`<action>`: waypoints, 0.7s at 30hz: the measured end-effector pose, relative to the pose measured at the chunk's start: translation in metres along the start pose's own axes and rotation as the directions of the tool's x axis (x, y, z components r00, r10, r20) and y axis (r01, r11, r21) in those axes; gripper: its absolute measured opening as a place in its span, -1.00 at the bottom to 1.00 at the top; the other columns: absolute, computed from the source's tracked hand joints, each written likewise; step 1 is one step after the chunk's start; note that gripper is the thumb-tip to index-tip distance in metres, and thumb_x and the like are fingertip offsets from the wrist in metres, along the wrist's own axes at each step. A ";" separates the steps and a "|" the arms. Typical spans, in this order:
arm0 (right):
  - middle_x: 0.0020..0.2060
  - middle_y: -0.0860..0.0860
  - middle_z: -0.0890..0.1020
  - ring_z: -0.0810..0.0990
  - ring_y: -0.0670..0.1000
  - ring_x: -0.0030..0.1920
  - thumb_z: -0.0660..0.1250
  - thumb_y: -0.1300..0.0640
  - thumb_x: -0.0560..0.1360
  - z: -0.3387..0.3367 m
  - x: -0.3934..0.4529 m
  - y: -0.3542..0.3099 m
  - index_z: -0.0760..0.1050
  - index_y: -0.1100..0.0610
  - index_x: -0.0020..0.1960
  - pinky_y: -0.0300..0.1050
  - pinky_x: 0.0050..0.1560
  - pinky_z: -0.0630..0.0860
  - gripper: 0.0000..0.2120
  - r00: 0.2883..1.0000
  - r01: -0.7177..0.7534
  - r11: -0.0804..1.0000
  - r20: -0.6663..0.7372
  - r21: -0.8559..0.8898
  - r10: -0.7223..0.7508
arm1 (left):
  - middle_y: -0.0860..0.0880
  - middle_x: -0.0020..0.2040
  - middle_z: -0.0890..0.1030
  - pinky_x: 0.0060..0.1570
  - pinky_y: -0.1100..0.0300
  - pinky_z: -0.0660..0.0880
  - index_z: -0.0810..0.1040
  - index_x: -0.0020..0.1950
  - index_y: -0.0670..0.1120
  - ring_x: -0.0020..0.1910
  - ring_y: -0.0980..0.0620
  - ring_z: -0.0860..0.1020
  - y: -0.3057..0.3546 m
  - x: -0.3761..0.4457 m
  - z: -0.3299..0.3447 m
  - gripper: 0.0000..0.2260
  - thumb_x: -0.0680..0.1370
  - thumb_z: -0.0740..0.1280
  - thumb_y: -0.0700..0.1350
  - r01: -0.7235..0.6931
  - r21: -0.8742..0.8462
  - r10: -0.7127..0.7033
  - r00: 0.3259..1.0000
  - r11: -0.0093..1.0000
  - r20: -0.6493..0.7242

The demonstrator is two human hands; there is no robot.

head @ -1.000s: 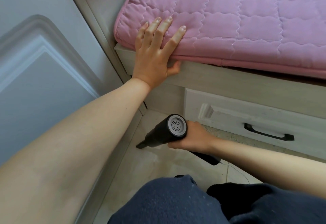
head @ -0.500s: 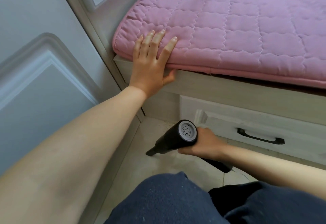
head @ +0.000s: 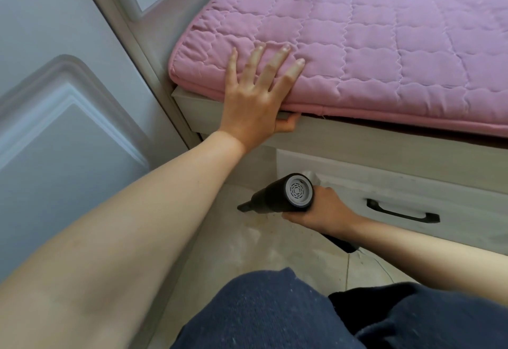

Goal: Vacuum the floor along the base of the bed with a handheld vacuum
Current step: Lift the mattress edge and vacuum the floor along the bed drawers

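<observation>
The right hand (head: pixel 320 211) is wrapped around the black handheld vacuum (head: pixel 277 197), nozzle low over bare floor (head: pixel 264 249) beside the bed (head: pixel 357 139), while the left hand (head: pixel 258 101), its grip spread flat, lies on the mattress edge.

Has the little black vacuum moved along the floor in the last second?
Yes. The vacuum, gripped by the right hand, has slid rightward along the bed base, its round rear end closer to the drawer handle.

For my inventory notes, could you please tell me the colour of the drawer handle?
The drawer handle is black, shown clearly in the head view.
</observation>
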State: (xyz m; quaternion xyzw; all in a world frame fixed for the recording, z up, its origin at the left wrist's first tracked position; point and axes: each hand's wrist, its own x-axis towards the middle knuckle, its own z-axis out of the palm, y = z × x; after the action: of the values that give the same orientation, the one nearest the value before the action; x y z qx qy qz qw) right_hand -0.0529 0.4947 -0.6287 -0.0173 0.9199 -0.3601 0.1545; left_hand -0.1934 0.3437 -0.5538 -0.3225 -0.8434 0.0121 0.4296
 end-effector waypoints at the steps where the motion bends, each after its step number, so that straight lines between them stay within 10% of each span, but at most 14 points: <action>1: -0.01 0.05 0.67 0.62 0.01 0.04 0.48 0.01 0.39 0.002 0.002 -0.001 0.58 0.07 0.13 -0.20 -0.01 0.49 -0.66 1.000 0.011 1.000 -0.004 -0.003 -0.011 | -0.14 0.43 0.47 0.30 -0.44 0.26 0.31 0.46 0.00 0.41 -0.32 0.40 0.001 -0.003 0.002 -0.33 0.42 0.34 0.24 0.007 -0.002 -0.007 1.000 1.000 -0.009; 21: 0.11 0.10 0.65 0.58 0.13 0.14 0.46 -0.02 0.41 0.011 0.010 0.004 0.52 0.08 0.21 -0.15 0.05 0.43 -0.59 0.988 -0.027 1.000 -0.152 -0.016 0.024 | -0.14 0.39 0.52 0.27 -0.36 0.36 0.38 0.42 0.04 0.35 -0.30 0.47 0.003 -0.009 0.016 -0.47 0.55 0.20 0.29 0.004 0.002 -0.004 0.994 1.000 -0.111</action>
State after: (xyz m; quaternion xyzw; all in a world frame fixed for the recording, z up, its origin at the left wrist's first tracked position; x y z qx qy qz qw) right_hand -0.0588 0.4892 -0.6414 0.0204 0.9324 -0.3499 0.0885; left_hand -0.2000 0.3448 -0.5714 -0.3204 -0.8189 -0.0056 0.4762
